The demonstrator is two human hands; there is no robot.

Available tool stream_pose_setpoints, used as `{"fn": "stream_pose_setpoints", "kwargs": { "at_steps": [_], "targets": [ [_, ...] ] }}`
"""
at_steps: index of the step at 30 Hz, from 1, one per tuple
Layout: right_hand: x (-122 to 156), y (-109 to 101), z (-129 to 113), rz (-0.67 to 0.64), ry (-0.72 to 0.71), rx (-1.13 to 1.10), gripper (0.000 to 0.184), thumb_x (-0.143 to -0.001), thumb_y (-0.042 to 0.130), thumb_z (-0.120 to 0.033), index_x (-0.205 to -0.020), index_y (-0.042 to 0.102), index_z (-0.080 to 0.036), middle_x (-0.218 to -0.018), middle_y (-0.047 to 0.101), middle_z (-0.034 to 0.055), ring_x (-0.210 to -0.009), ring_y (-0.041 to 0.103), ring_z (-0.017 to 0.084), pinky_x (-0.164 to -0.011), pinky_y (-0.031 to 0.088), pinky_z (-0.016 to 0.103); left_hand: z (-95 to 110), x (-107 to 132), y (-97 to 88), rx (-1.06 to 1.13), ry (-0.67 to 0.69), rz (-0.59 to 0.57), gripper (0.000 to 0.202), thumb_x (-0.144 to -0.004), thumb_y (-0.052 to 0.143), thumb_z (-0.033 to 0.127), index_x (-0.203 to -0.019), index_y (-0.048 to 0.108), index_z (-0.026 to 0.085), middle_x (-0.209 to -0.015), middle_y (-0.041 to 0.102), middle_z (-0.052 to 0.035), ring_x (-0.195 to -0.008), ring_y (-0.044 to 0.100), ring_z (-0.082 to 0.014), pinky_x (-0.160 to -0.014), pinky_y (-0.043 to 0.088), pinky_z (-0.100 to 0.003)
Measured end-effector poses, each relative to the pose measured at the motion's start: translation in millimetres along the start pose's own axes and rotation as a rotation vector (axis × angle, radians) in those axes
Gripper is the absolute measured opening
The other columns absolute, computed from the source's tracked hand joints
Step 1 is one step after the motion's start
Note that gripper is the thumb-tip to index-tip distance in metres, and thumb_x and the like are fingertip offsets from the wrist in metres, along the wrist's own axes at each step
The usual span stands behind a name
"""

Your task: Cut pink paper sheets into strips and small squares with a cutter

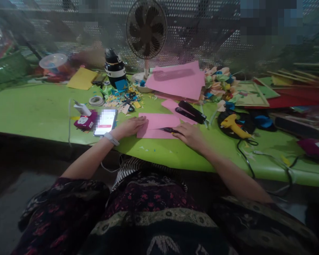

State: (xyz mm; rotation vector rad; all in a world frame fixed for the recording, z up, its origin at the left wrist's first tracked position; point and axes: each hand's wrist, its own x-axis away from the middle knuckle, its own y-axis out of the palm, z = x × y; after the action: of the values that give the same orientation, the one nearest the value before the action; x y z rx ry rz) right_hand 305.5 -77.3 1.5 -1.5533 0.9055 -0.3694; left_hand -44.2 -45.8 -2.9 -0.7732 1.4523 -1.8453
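Pink sheet (159, 120), head view: it lies on the green table (42, 113) directly before you, between your two hands. Cutting along its length appears to be the step in hand; the next move likely calls for holding the sheet flat, with your fingers clear of the tip. Your left hand (133, 126) rests open on the sheet's left end, grasping nothing. Your right hand (190, 136) closes around a dark pointed tool (168, 129), its exact kind unclear, reaching over the sheet.
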Motion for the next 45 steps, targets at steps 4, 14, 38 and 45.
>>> {"fn": "stream_pose_setpoints", "kwargs": {
  "at_steps": [4,14,38,45],
  "targets": [
    [-12,3,-7,-0.007,-0.003,0.005,0.033,-0.106,0.053,-0.034,-0.123,0.074,-0.017,-0.113,0.074,0.0151,-0.106,0.066,0.030,-0.092,0.055,0.046,3,0,2.0,-0.018,-0.001,-0.007,0.058,-0.109,0.025,0.035,-0.164,0.039,0.024,-0.172,0.034,-0.0052,-0.158,0.035,-0.0214,-0.129,0.027,-0.044],
    [-15,6,-11,-0.005,-0.055,-0.012,0.033,-0.106,0.051,-0.034,-0.123,0.076,-0.019,-0.110,0.074,0.0148,-0.101,0.066,0.030,-0.091,0.055,0.047,3,-2,2.2,-0.027,0.019,-0.008,0.057,-0.110,0.027,0.029,-0.164,0.039,0.019,-0.172,0.034,-0.0093,-0.158,0.036,-0.0215,-0.129,0.026,-0.041],
    [-34,9,-31,-0.054,-0.049,-0.007,0.033,-0.106,0.052,-0.034,-0.122,0.074,-0.016,-0.111,0.073,0.0159,-0.104,0.063,0.030,-0.086,0.053,0.043,2,-6,-0.1,-0.005,0.015,-0.016,0.059,-0.107,0.031,0.022,-0.165,0.034,0.019,-0.170,0.039,-0.0103,-0.157,0.038,-0.0211,-0.127,0.030,-0.042],
    [-30,11,-30,-0.049,-0.083,-0.005,0.032,-0.107,0.049,-0.034,-0.123,0.073,-0.020,-0.110,0.072,0.0145,-0.103,0.063,0.029,-0.086,0.053,0.043,6,-6,-5.9,-0.069,-0.015,-0.057,0.067,-0.102,0.032,0.014,-0.169,0.026,0.017,-0.170,0.039,-0.0142,-0.151,0.044,-0.0250,-0.123,0.036,-0.044]
  ]
}}
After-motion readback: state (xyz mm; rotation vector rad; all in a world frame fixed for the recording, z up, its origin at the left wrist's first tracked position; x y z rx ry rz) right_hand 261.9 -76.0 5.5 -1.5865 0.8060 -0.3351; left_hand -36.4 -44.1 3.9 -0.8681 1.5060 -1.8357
